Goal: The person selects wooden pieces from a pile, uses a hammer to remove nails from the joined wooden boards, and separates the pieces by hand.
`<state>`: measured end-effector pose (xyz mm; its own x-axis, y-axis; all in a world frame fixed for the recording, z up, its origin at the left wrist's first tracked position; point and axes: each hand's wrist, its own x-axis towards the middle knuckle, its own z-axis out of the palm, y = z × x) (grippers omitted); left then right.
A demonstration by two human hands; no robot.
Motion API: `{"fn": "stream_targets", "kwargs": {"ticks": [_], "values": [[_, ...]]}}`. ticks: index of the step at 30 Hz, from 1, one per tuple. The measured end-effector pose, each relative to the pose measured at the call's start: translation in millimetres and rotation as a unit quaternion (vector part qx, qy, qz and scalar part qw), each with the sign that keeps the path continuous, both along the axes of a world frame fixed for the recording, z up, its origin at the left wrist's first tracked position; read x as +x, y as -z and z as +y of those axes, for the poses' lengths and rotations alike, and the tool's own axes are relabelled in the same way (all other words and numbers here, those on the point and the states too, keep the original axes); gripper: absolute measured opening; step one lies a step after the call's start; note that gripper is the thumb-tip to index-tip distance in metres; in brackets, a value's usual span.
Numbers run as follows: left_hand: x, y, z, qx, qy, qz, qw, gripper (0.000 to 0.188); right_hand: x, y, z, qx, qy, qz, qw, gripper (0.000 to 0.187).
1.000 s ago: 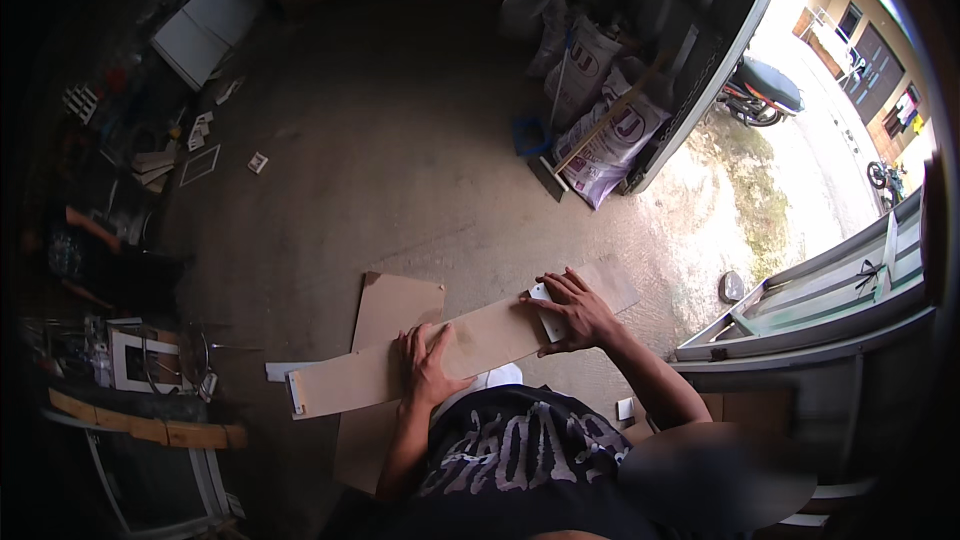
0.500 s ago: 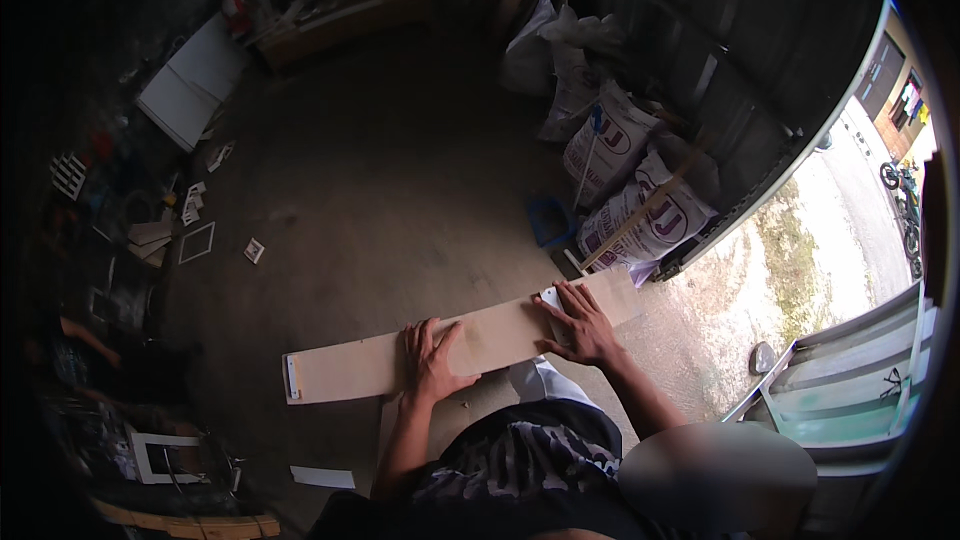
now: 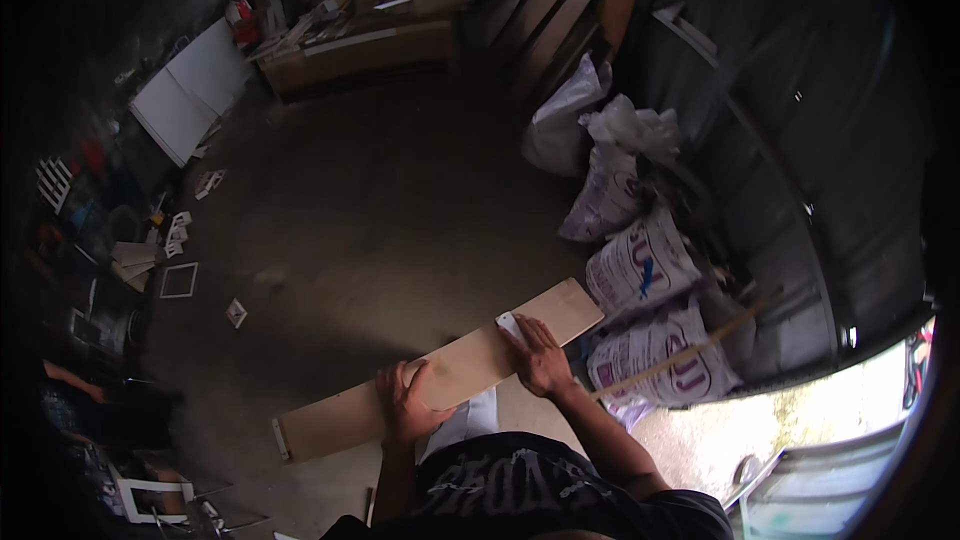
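Observation:
A long, pale wooden board [image 3: 460, 372] lies slantwise in front of me, its right end farther away. My left hand [image 3: 405, 405] is closed over the middle-left part of the board, fingers reaching its far edge. Right of it, my right hand [image 3: 542, 358] presses a small white flat piece [image 3: 509, 326] onto the board, its fingers partly covering it. A narrow white strip [image 3: 280, 438] sits at the board's left end. Under the board, near my body, a white surface [image 3: 480, 414] shows; what it belongs to is hidden.
Printed white sacks [image 3: 645, 265] stand along the right wall, with a wooden stick [image 3: 690, 352] leaning across them. On the floor at left lie a white frame [image 3: 179, 281] and small white pieces [image 3: 236, 314]. Another person's arm [image 3: 75, 380] shows at far left. A wood-piled bench [image 3: 365, 55] stands behind.
The view has turned to the right. The board now slants more steeply, its right end farther from me. Both hands stay on it, the right one still at the white piece.

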<state>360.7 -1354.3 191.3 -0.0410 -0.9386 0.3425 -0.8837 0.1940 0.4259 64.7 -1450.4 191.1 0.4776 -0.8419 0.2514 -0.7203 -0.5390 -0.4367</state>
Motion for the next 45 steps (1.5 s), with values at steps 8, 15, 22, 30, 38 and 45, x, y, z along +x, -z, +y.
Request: {"fn": "stream_targets", "kwargs": {"ticks": [8, 15, 22, 30, 38, 45], "values": [[50.3, 23.0, -243.7, 0.070, -0.016, -0.057, 0.996, 0.098, 54.8, 25.1, -236.4, -0.025, 0.056, -0.011, 0.998, 0.059], [55.4, 7.4, -465.5, 0.097, 0.021, -0.073, 0.992, 0.098, 64.4, 35.9, -429.0, -0.032, 0.153, -0.013, 0.988, 0.049], [65.0, 12.9, -703.6, 0.114, 0.029, -0.071, 0.990, 0.098, 72.8, 43.9, -662.1, -0.080, 0.157, -0.043, 0.983, 0.041], [85.4, -12.1, -928.1, 0.123, -0.038, -0.056, 0.990, 0.104, 100.6, 20.9, -932.3, -0.099, 0.087, -0.075, 0.988, 0.037], [122.7, -14.8, -1155.3, 0.119, -0.075, -0.034, 0.989, 0.103, 153.0, 12.4, -1171.0, -0.108, 0.069, -0.063, 0.990, 0.037], [140.8, -19.1, -1373.6, 0.091, -0.028, -0.041, 0.995, 0.103, 156.7, 18.0, -1366.6, -0.107, 0.108, -0.055, 0.987, 0.040]]}}
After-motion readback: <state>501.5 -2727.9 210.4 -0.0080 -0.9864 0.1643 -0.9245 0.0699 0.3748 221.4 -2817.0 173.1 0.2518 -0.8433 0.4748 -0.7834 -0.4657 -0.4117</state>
